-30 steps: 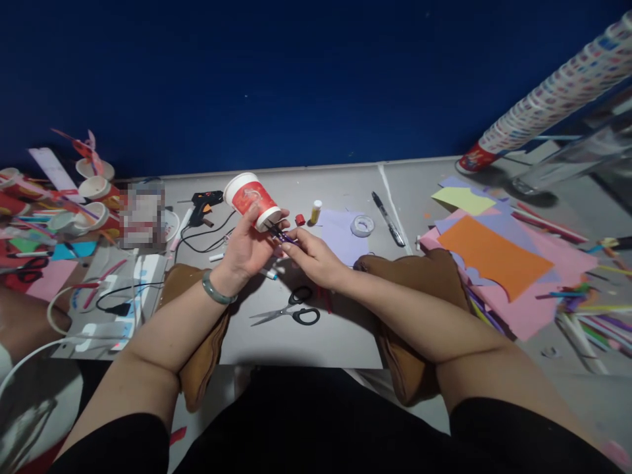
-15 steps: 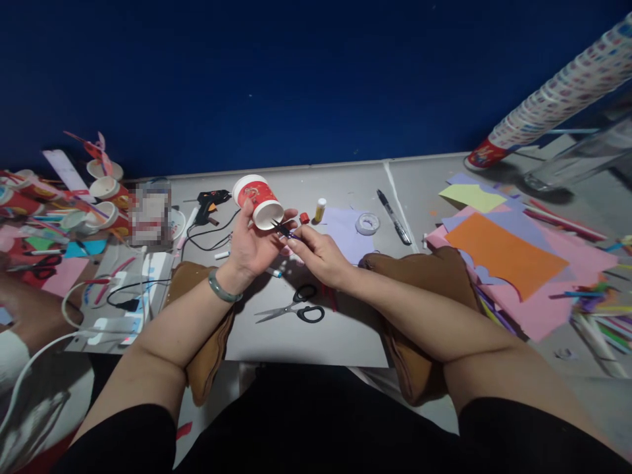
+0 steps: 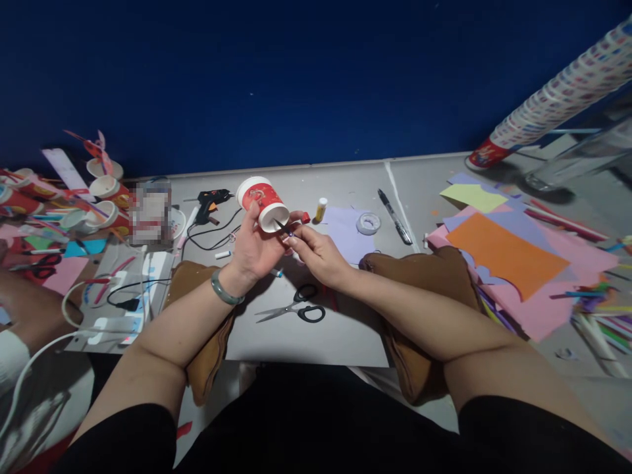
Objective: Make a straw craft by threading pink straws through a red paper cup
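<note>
My left hand (image 3: 254, 247) is closed around a red paper cup (image 3: 263, 199) with white ends, tilted so its pale base faces right and toward me. In my right hand (image 3: 318, 252) is a slim dark pointed tool (image 3: 285, 228), pinched between thumb and fingers; its kind I cannot make out. The tool's tip meets the cup's base; whether it pierces it I cannot tell. Below the hands lie black-handled scissors (image 3: 312, 314). Beyond the right hand are a glue stick (image 3: 320, 209), its red cap (image 3: 305, 217), lilac paper (image 3: 340, 230) and a tape roll (image 3: 368, 224).
A black glue gun (image 3: 211, 204) with a cable lies behind my left hand. A power strip (image 3: 148, 283) and a marker (image 3: 395, 217) are on the table. Coloured paper (image 3: 508, 253) and a tall cup stack (image 3: 557, 92) are right. Another person's arm (image 3: 39, 296) shows left.
The cup and my left hand have shifted slightly right and down. The tool's tip, which showed two parted points, now looks like one thin point against the cup's base.
</note>
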Demonstrator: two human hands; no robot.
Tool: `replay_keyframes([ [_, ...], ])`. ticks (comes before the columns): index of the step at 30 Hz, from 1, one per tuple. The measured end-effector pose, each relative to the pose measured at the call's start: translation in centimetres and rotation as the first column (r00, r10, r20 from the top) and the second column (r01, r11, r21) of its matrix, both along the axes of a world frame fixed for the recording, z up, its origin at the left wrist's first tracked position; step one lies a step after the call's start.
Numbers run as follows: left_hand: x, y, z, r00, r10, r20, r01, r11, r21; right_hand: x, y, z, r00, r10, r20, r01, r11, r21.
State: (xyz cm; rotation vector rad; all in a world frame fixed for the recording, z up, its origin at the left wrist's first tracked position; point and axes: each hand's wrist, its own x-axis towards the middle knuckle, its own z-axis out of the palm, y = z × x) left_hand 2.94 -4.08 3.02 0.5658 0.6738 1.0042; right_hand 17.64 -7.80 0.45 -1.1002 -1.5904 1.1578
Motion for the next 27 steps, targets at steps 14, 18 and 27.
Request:
replay_keyframes([
  [14,0.6,-0.5,-1.2,0.984,0.092,-0.15,-0.067,0.984,0.163,0.6,0.2,-0.2,0.972,-0.084,0.219,0.07,0.995,0.07],
  [18,0.4,-0.3,-1.4,0.98,0.086,-0.179,-0.054,0.983,0.173,0.4,0.7,-0.3,0.997,0.049,-0.055,-0.056,0.99,-0.127],
  [27,0.3,-0.1,-1.7,0.983,0.028,-0.184,0.002,0.987,0.16,0.8,0.9,-0.5,0.999,0.006,0.052,-0.003,0.999,-0.052],
])
